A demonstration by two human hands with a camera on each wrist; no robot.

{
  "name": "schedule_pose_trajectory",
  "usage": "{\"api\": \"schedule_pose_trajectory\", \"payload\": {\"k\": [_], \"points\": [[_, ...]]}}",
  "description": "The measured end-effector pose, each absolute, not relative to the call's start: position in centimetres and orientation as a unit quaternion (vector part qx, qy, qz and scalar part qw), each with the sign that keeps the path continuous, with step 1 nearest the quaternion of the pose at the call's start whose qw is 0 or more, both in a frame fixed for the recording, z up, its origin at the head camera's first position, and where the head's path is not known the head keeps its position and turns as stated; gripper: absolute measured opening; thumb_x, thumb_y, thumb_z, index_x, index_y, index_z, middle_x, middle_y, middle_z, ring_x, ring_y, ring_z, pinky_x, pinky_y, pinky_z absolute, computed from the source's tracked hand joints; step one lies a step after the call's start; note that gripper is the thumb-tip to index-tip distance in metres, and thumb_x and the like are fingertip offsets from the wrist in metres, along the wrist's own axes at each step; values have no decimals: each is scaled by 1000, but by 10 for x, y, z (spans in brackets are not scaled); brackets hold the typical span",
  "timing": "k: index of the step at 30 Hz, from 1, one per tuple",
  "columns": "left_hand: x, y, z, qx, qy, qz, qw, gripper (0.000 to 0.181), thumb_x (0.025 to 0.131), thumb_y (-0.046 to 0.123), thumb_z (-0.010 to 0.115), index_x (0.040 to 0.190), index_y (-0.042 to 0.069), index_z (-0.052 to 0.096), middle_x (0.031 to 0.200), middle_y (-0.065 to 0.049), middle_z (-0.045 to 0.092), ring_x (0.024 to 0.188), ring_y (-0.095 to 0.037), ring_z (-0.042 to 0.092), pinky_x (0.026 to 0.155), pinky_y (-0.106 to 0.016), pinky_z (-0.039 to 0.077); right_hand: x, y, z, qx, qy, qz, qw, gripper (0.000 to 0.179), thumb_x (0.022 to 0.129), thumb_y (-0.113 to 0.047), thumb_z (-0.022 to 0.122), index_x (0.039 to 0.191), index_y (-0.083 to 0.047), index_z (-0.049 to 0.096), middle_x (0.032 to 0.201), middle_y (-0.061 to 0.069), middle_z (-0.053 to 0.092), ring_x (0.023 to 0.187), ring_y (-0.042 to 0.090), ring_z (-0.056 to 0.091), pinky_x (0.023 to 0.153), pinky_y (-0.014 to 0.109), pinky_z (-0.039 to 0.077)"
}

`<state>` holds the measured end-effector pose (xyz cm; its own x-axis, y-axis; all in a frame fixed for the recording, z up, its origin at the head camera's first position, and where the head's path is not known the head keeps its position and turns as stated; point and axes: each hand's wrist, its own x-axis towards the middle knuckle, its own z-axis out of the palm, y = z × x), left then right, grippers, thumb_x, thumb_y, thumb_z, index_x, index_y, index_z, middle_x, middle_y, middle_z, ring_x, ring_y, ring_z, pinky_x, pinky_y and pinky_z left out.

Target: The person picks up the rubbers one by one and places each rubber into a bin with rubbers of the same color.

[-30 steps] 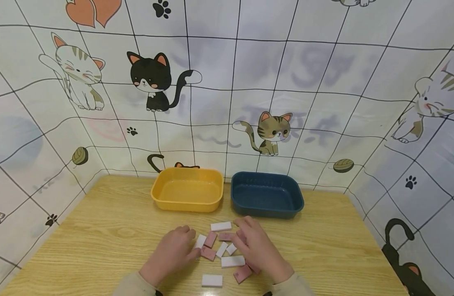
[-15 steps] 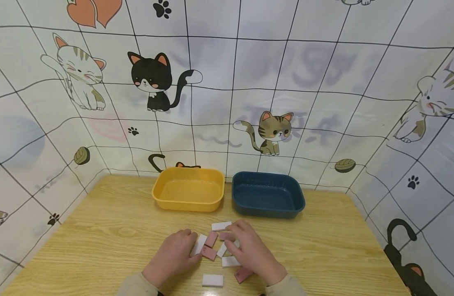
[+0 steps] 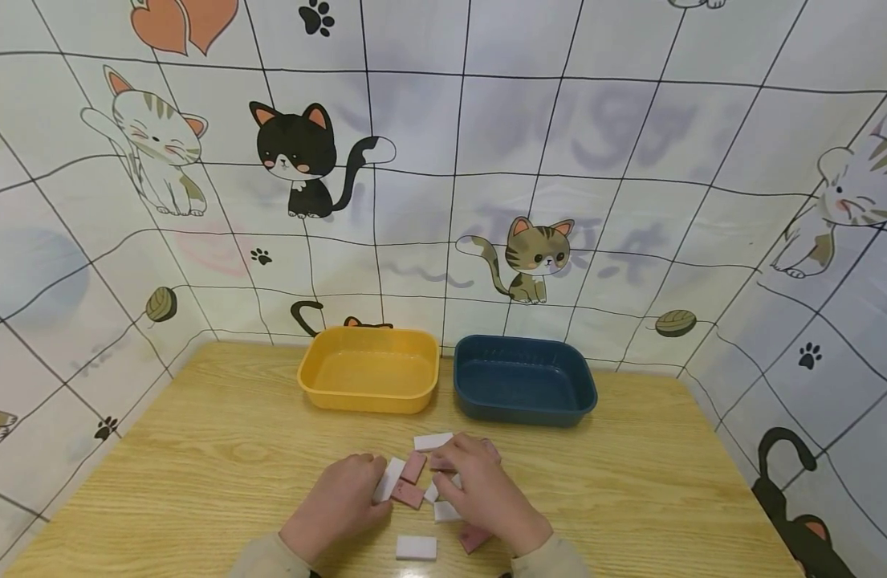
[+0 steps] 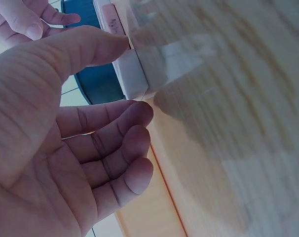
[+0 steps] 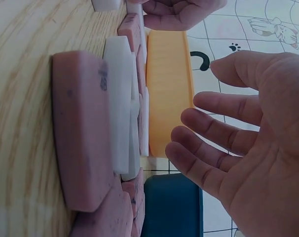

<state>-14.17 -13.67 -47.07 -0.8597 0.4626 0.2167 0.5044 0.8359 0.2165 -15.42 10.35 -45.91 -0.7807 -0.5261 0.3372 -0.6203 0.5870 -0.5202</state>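
**R hand [image 3: 482, 490] loose over blocks [image 3: 408, 494], L hand [image 3: 338, 496] at a white one**

Head view: pink & white blocks lay in a loose cluster on the table [image 3: 197, 449], in front of the yellow tub [image 3: 368, 401] & blue tub [image 3: 526, 411]. L hand sat at the cluster's left edge, right by a tilted white block [image 3: 389, 479]; a grip couldn't be told from here. R hand hung over the right side, hiding some blocks. One white block [image 3: 417, 547] lay apart, nearest the person.

L wrist view: thumb & index stood apart, approx. at either end of a white block, other fingers loosely bent. Touching or gripping: couldn't tell. A pink block [image 4: 113, 19] w/ dark marks lay just past the thumb.

R wrist view: fingers half bent, well clear of the thumb, no block btwn them. A big-looking pink block [image 5: 80, 131] & a white one [image 5: 117, 103] lay nearest the cam, untouched by that hand.

Step in hand, prob.: handling the blocks on the table, no lift yet. Next move, as judged, called for R fingers to narrow on one block w/o nudging its close neighbors.
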Motion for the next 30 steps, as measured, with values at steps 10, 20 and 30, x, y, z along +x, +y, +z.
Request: {"api": "schedule_pose_trajectory", "payload": {"k": [10, 20, 30], "points": [[-142, -139, -471, -243, -954, -148, 94, 23, 69, 11, 81, 75, 10, 59, 67, 4, 51, 58, -7, 41, 50, -25, 36, -156, 99, -457, 337, -888, 308, 60, 18, 98, -9, 65, 113, -2, 72, 105, 5, 64, 97, 15, 62, 88, 35, 55], [-146, -140, -465, -247, -947, -157, 134, 24, 70, 8, 79, 73, 13, 56, 68, 6, 44, 58, -5, 38, 50, -23, 33, -157, 98, -457, 333, -887, 314, 55, 22, 97, -6, 62, 116, -1, 71, 107, 7, 65, 100, 18, 64, 91, 34, 55], [-152, -140, -454, -235, -946, -162, 154, 18, 76, 8, 81, 85, 6, 66, 74, 4, 53, 62, -5, 43, 54, -22, 39, -162, 99, -458, 324, -890, 316, 49, 19, 99, -9, 63, 114, -3, 72, 105, 6, 65, 97, 13, 62, 90, 34, 55]]}}
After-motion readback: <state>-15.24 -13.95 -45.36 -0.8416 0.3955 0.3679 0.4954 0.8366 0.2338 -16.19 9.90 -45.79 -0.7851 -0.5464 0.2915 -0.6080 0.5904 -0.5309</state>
